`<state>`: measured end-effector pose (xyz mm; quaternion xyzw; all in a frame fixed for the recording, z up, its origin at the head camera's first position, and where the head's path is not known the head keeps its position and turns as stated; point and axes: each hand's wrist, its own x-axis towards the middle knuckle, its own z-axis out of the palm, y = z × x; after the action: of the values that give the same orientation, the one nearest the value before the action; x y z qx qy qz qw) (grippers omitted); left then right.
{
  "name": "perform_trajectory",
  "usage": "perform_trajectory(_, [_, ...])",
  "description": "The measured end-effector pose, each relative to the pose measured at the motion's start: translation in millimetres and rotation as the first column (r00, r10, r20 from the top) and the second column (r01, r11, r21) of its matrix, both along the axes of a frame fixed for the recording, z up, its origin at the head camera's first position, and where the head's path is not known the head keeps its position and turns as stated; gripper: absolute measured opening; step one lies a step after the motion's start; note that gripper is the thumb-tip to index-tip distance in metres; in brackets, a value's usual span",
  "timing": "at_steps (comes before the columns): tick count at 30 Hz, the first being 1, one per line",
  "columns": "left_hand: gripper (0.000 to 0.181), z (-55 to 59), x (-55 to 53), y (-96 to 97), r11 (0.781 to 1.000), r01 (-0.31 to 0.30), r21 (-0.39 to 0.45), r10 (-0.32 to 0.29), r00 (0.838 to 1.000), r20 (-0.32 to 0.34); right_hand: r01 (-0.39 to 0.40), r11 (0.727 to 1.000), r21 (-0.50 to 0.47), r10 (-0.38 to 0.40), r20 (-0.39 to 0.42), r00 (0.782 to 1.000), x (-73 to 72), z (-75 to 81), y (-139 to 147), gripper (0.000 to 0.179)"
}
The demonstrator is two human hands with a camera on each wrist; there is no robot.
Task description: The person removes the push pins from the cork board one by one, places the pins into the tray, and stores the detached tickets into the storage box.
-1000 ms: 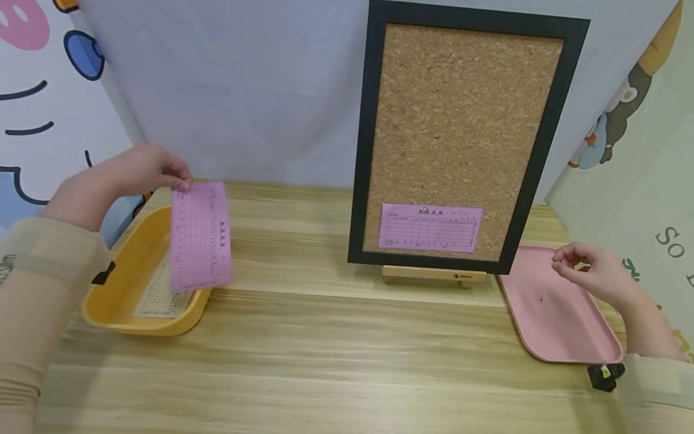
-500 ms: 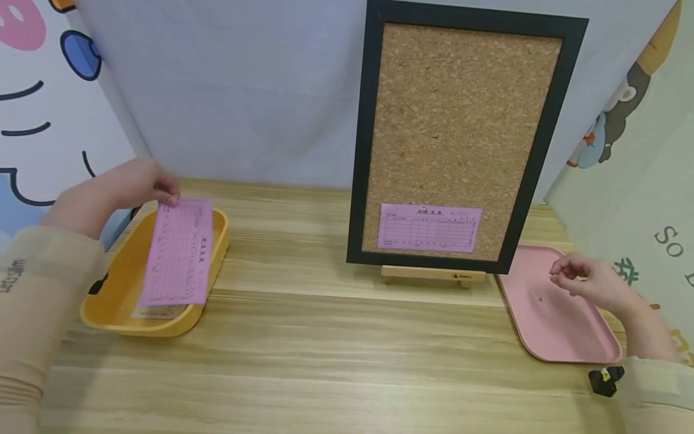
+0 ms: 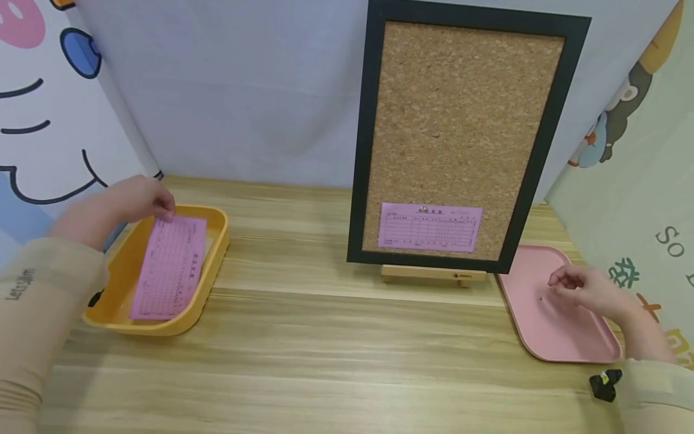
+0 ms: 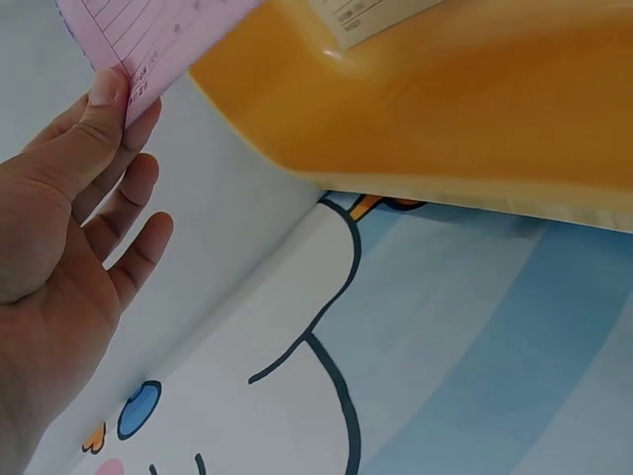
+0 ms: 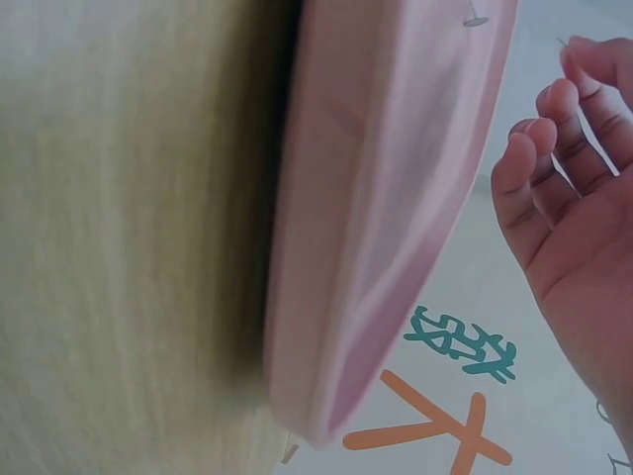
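Observation:
My left hand (image 3: 138,199) pinches a pink printed form (image 3: 169,268) by its top corner. The sheet hangs slanted into the yellow basin (image 3: 217,262), overlapping a pale form (image 4: 386,15) in there. On the right, my right hand (image 3: 591,292) is over the pink tray (image 3: 553,337). Its thumb and index finger pinch a thumbtack (image 5: 562,43), of which only the thin point shows. Another thumbtack (image 5: 476,18) sits on the tray. A second pink form (image 3: 431,232) is fixed low on the corkboard (image 3: 466,120) by a tack (image 3: 423,209) at its top edge.
The black-framed corkboard stands upright on a small wooden easel (image 3: 434,273) at the back of the wood-grain table (image 3: 347,361). Behind it hangs a pale cloth (image 3: 244,90). A small black device (image 3: 604,386) is beside the right sleeve.
My left hand has moved down and slightly left, lowering the pink form into the yellow basin over the pale form. My right hand has sunk slightly toward the tray.

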<state>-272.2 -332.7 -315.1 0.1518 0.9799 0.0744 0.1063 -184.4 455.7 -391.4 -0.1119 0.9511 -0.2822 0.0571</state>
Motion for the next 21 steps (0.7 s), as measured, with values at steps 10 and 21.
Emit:
perform_trajectory(10, [0.005, -18.5, -2.3, -5.5, 0.999, 0.043, 0.007, -0.043, 0.996, 0.077, -0.021, 1.0, 0.006, 0.021, 0.023, 1.0, -2.0, -4.7, 0, 0.007])
perform_trajectory(21, [0.005, -29.0, 1.6, -7.4, 0.998, 0.059, 0.038, -0.063, 0.992, 0.111, -0.015, 0.997, 0.07, 0.007, 0.11, 0.994, -4.3, -8.3, 0, 0.014])
